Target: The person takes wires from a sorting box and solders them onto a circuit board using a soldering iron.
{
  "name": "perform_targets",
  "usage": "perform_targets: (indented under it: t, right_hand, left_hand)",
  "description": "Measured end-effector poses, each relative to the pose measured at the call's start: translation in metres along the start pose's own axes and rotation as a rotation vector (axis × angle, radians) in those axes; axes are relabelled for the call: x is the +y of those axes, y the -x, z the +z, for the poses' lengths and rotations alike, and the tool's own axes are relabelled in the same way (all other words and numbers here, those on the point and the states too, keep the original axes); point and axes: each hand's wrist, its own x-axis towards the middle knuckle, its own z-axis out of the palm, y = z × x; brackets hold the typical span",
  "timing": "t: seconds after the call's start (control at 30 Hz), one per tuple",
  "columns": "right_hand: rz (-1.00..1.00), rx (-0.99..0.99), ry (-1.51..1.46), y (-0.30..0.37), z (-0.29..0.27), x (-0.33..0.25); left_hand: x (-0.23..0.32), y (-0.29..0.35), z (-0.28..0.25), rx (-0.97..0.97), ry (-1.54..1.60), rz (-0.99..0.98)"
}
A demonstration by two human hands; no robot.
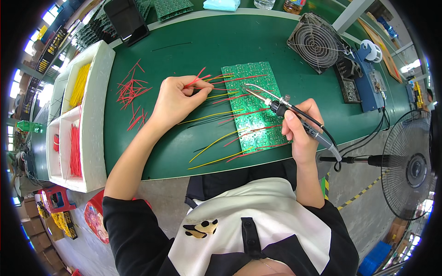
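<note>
My left hand [182,97] is closed in a pinch over the left edge of a green circuit board panel [258,70], holding several short red wires [198,78]. My right hand [304,125] grips a soldering iron [279,108] with a thin curved metal tube along its tip. The iron's tip is over the upper middle of the panel; whether it touches a joint is too small to tell. Red, yellow wires [216,142] and black ones stick out leftward from the panel in rows. A loose pile of red wires [131,94] lies left of my left hand.
A white foam tray [96,115] with yellow and red wires in compartments stands left. A small square fan [314,42] and a blue machine with a spool [368,87] are at the right. A phone-like black device [126,23] stands at the back; a pedestal fan [410,170] is beyond the table edge.
</note>
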Motion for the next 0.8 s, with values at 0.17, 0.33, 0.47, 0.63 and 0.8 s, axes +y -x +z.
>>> perform_targets:
  t: [0.17,0.33,0.47,0.63,0.8]
  right_hand:
    - [-0.014,-0.002,-0.011,0.001,-0.001,0.001]
    - [-0.094,0.055,-0.036,0.001,-0.004,0.004]
    - [-0.131,0.182,-0.064,-0.001,-0.010,0.002]
    - [-0.211,0.412,0.136,-0.010,-0.046,-0.002]
    - [-0.279,0.517,0.047,-0.010,-0.060,0.000]
  left_hand:
    - [-0.002,0.000,0.000,-0.002,0.001,-0.006]
    - [0.001,-0.001,0.000,-0.009,0.002,0.009]
    - [0.002,-0.001,-0.002,-0.021,-0.039,0.008]
    - [0.004,-0.003,-0.004,0.083,-0.139,0.226]
    - [0.013,-0.005,-0.021,0.318,-0.194,0.498]
